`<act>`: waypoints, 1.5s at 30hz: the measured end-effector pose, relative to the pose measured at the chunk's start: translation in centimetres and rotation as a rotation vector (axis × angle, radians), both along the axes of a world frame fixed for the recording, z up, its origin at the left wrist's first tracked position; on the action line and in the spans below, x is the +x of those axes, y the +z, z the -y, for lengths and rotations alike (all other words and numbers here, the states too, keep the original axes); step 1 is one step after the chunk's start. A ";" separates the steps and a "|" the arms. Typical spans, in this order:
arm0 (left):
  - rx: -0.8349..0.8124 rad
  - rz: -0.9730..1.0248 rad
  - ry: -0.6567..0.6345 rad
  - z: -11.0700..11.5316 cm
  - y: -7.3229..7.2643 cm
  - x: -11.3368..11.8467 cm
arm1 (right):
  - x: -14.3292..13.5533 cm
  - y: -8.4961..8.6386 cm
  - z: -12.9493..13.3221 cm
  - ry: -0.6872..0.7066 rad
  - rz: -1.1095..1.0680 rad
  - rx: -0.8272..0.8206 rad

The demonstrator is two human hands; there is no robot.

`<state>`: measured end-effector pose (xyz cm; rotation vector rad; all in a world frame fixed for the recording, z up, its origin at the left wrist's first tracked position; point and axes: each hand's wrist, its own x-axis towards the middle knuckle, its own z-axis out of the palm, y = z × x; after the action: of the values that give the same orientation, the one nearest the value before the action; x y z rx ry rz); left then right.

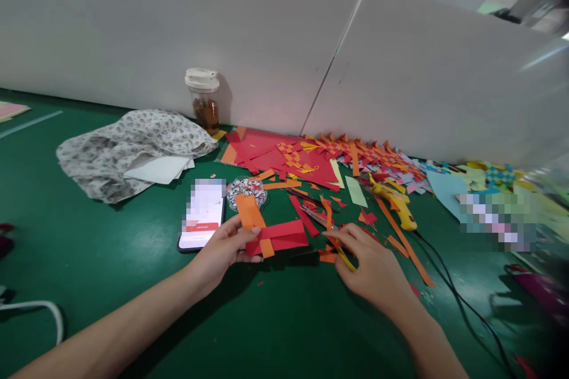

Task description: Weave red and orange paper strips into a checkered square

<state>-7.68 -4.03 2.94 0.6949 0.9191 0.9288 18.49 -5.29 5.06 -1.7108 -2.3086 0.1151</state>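
My left hand (226,246) pinches crossed paper strips: a red strip (288,235) lying sideways and an orange strip (249,210) running across it. To the right, my right hand (367,257) has its thumb and fingers around the yellow handle of scissors (345,257), whose dark blades point left below the red strip's end. An orange paper piece (328,213) stands by its fingertips. Just beyond lies another metal tool (313,213), partly hidden among scraps. A round clear tray of small pieces (243,186) sits behind the strips.
A phone (204,213), patterned cloth (133,142) and lidded cup (204,100) are at left. Red sheets (267,157), woven paper pieces (368,154) and scraps line the white partition (222,18). A yellow glue gun (402,210) trails a black cable at right on the green table (267,337).
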 end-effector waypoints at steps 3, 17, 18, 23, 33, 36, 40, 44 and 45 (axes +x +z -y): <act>-0.007 0.007 0.007 0.0 0.2 0.0 | 0.1 -0.6 -0.3 -0.004 0.088 -0.044; -0.049 0.117 0.016 0.3 -0.2 0.3 | -1.6 -1.0 -0.3 -0.486 -1.365 -0.239; -0.047 0.123 0.014 0.3 -0.2 0.3 | -2.2 -1.0 -0.1 -0.481 -1.365 -0.284; -0.038 0.131 -0.002 0.3 -0.1 0.4 | -4.1 -1.4 0.4 -0.440 -1.292 -0.399; -0.037 0.150 -0.013 0.6 -0.1 0.5 | -4.4 -0.1 1.7 -0.350 -1.188 -0.297; -0.028 0.165 -0.023 0.6 -0.2 0.5 | -4.5 0.0 2.0 -0.329 -1.130 -0.290; -0.044 0.157 -0.021 0.5 -0.2 0.4 | -4.7 0.0 2.0 -0.305 -1.071 -0.310; -0.041 0.187 -0.023 0.6 -0.3 0.3 | -4.9 0.1 1.9 -0.320 -1.081 -0.340; -0.039 0.198 -0.027 0.6 -0.4 0.3 | -4.9 0.1 1.9 -0.319 -1.096 -0.350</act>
<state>-7.41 -4.61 2.55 0.5701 0.7492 0.9354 13.59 -7.14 5.17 -1.5189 -1.2345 1.1196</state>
